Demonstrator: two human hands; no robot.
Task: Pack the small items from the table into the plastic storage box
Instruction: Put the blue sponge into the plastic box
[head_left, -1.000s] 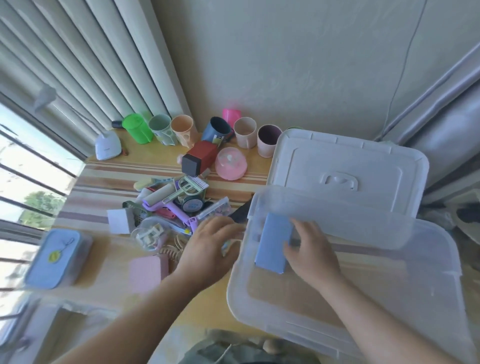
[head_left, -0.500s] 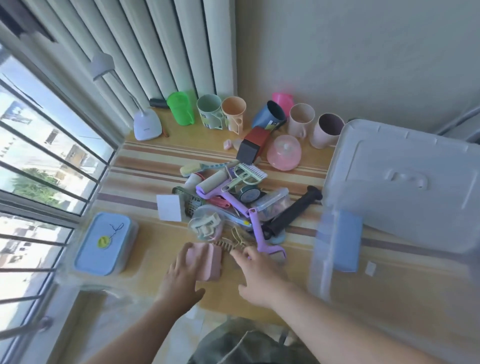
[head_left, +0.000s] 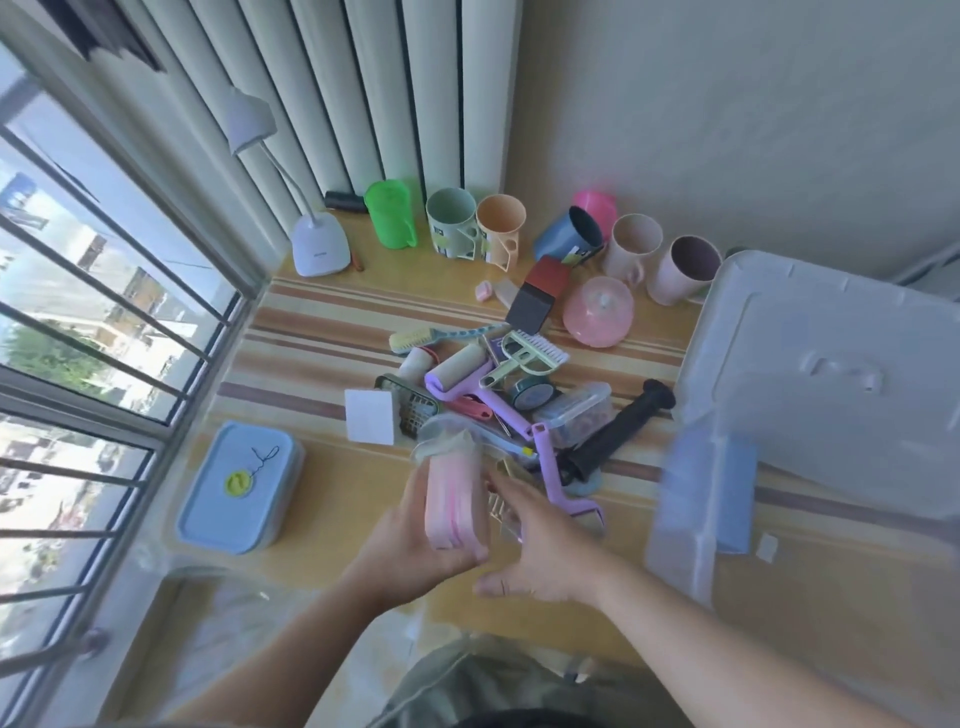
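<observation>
Head view: pink case (head_left: 451, 506) is gripped by left hand (head_left: 410, 545); right hand (head_left: 540, 545) spread beside it. Blue block (head_left: 735, 493) already lies in storage box (head_left: 680, 540), right of the hands; pile (head_left: 498, 400) beyond remains unpacked.

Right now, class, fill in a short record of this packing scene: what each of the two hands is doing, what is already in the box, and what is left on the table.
left hand: grips pink case, lifted off table
right hand: open, fingers spread beside pink case
storage box: holds blue block
box lid: off, resting behind box
table: pile of small items, row of cups at back
</observation>
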